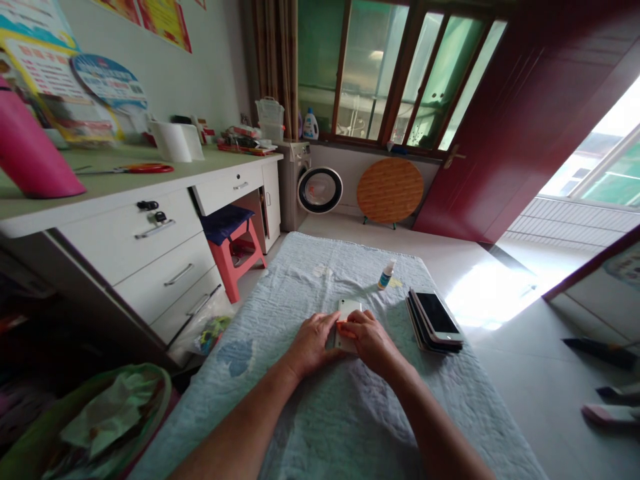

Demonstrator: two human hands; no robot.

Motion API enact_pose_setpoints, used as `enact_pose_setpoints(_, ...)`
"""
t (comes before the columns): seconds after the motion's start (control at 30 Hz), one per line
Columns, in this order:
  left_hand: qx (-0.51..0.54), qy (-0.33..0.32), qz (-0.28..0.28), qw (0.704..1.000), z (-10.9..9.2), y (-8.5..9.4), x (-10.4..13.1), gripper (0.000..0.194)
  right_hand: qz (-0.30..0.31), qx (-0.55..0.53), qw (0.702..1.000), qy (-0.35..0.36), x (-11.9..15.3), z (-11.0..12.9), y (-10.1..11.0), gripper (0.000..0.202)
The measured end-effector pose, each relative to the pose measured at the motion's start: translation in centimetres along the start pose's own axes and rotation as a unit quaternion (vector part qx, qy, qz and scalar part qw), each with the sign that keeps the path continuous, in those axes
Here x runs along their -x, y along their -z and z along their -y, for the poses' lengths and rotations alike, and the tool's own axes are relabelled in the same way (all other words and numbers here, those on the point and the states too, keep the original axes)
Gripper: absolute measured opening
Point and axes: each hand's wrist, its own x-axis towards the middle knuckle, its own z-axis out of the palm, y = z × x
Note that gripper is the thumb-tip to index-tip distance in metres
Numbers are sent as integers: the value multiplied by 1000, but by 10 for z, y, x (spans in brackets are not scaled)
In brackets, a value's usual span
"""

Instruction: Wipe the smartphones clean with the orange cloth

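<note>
A white phone lies back up on the cloth-covered table, its camera corner at the far left. My left hand rests along the phone's left side and near edge, thumb and fingers around it, holding it in place. Pinched in the fingers of my right hand is an orange cloth, pressed on the phone's back. Most of the cloth is hidden under those fingers. Beyond the hands stands a small spray bottle with a blue label. To the right sits a stack of phones, the top one white-framed with a dark screen.
A desk with drawers runs along the left, holding scissors, a paper roll and a pink bottle. A red stool is under it. At the lower left stands a lined waste bin. The washing machine's door hangs open.
</note>
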Motion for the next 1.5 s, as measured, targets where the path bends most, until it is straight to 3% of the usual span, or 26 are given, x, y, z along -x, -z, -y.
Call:
enact_pose_setpoints(0.2,15,-19,7,1000,-2,2,0,73,-19,70,996,-50,-18,-20,3,26)
enact_pose_setpoints(0.4,-2,3,22,1000,-4,5,1,62,-25,100,990,-92,-40,-32,1,29)
enact_pose_setpoints(0.6,8,-8,12,1000,-3,3,0,62,-45,60,996,-44,-40,-27,-4,29)
enact_pose_setpoints(0.73,18,-27,-9,999,-4,3,0,63,-7,-1,1000,12,-34,-19,2,27)
enact_pose_setpoints(0.9,0,0,-23,1000,-7,2,1,59,31,-62,997,41,-32,-13,6,32)
enact_pose_setpoints(1.2,7,-13,2,1000,-4,3,0,77,-45,28,998,-16,-38,-21,-4,23)
enact_pose_setpoints(1.37,-15,1,28,999,-6,6,1,61,-66,73,993,-64,-42,-32,-7,26)
enact_pose_setpoints(1.5,-20,4,26,999,-4,4,2,62,-88,74,988,-103,-41,-43,-9,25)
